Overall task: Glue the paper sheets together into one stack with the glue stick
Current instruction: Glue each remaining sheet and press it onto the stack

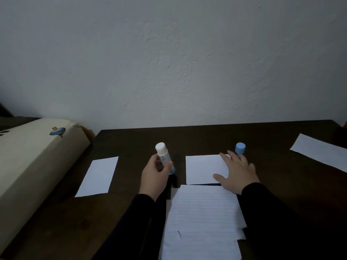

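1. Head view, nearest me: a pile of lined paper sheets (203,218) lies at the near edge of the worktop (131,212), overlapping unevenly, between my two dark sleeves.
2. Just beyond it lies a smaller sheet (202,168). My right hand (237,173) rests flat on its right side, fingers straight and spread, gripping nothing.
3. My left hand (156,175) has its grip closed round the glue stick (165,156), held tilted above the worktop to the left of that sheet. Its top end looks white; I cannot tell whether glue is exposed.
4. A blue cap (240,148) stands just behind my right fingers, so I judge the stick is uncapped.
5. Progress: I judge this an early or middle stage. One loose sheet (97,176) lies well apart on the left and another (321,151) at the far right edge; both remain to be joined. Whether the near pile is already glued I cannot tell.
6. Surroundings: dark wooden worktop against a plain pale textured wall (169,62), dim light. A beige cardboard box (37,156) with a small blue picture lies along the left.
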